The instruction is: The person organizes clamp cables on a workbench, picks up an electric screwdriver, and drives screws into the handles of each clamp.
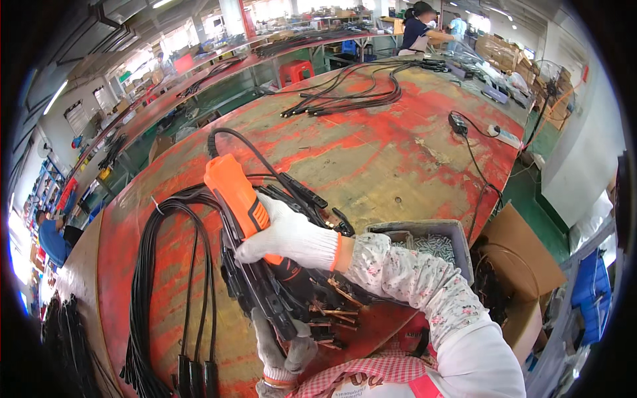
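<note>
My right hand, in a white glove, is wrapped round an orange and black corded electric screwdriver. Its cord loops from the upper end. My left hand, also gloved, has its fingers closed round the lower end of a long black plastic part beneath the tool. The screwdriver's tip is hidden. Beside and under my hands lies a pile of black cable fittings. Bare copper ends stick out of the pile. A tied bundle of black cables lies to the left.
A grey tray of screws sits right of my arm, with an open cardboard box beyond. More black cables lie across the red, worn tabletop. A power strip rests at its right edge. A person works at the far end.
</note>
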`<control>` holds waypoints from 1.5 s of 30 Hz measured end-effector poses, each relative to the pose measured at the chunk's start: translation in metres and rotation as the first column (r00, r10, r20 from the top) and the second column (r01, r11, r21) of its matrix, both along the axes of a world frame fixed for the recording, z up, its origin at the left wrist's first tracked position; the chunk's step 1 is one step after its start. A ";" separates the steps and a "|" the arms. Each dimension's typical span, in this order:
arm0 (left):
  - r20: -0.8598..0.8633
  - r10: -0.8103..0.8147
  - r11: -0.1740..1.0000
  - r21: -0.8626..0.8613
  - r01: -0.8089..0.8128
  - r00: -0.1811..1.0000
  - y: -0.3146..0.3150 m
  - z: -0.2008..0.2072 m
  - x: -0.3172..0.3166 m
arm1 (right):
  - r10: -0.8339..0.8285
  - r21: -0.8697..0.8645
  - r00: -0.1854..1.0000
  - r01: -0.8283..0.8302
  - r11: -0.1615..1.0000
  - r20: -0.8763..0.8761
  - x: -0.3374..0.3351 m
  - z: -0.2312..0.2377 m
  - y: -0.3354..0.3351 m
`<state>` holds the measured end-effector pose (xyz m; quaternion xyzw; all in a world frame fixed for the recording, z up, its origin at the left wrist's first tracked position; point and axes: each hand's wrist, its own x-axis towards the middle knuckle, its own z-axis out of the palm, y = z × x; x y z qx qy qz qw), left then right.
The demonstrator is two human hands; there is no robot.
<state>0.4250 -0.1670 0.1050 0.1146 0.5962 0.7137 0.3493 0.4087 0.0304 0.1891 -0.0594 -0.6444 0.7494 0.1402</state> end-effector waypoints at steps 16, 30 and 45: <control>0.607 -0.549 0.712 0.700 -0.059 0.574 0.031 0.022 -0.028 | -0.088 -0.137 0.996 0.085 0.987 -0.016 0.012 -0.016 -0.008; 0.552 -0.319 0.934 0.321 0.156 0.770 0.032 0.014 -0.024 | -0.209 -0.012 0.976 0.208 0.978 -0.054 0.026 -0.020 -0.013; -0.739 -0.347 0.938 -0.287 0.196 0.578 0.022 -0.013 -0.006 | -0.732 0.682 0.483 0.730 0.034 -0.480 0.159 0.027 0.081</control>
